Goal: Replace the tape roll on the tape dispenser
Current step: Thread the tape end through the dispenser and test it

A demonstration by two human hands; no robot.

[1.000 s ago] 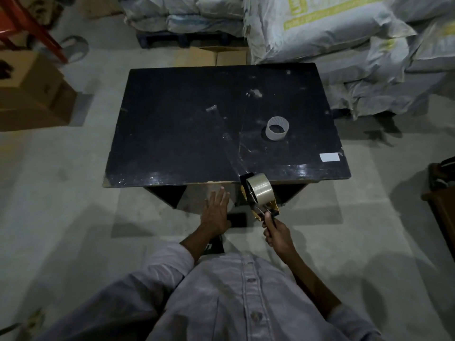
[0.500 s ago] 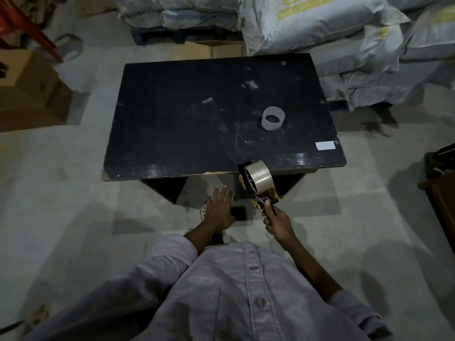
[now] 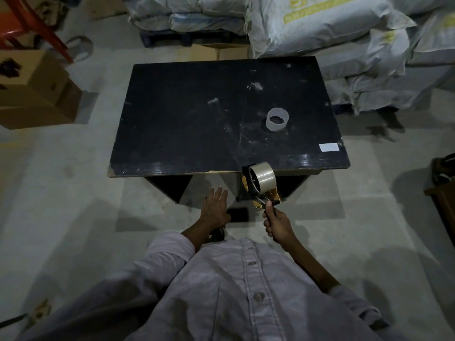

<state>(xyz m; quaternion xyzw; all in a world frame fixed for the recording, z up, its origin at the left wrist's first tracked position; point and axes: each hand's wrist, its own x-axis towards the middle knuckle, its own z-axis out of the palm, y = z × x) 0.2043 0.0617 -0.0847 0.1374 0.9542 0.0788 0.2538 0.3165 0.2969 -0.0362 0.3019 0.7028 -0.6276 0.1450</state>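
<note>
My right hand (image 3: pixel 277 223) grips the handle of a tape dispenser (image 3: pixel 256 190), held just off the near edge of the black table (image 3: pixel 187 134). A full clear tape roll (image 3: pixel 262 177) sits on the dispenser's hub. A strip of clear tape (image 3: pixel 227 129) lies stuck across the table top, running from the dispenser toward the far left. An empty white tape core (image 3: pixel 277 119) stands on the table to the right. My left hand (image 3: pixel 215 207) hovers open below the table's near edge, holding nothing.
A white label (image 3: pixel 329 147) sits at the table's near right corner. Stacked sacks (image 3: pixel 344 45) crowd the back right, cardboard boxes (image 3: pixel 37 89) the left, a red frame (image 3: pixel 32 23) the far left. A dark object (image 3: pixel 237 214) lies on the floor by my left hand.
The dispenser has pulled back slightly from the table edge toward me, with the tape strip left flat on the table. My left hand stays open in about the same place.
</note>
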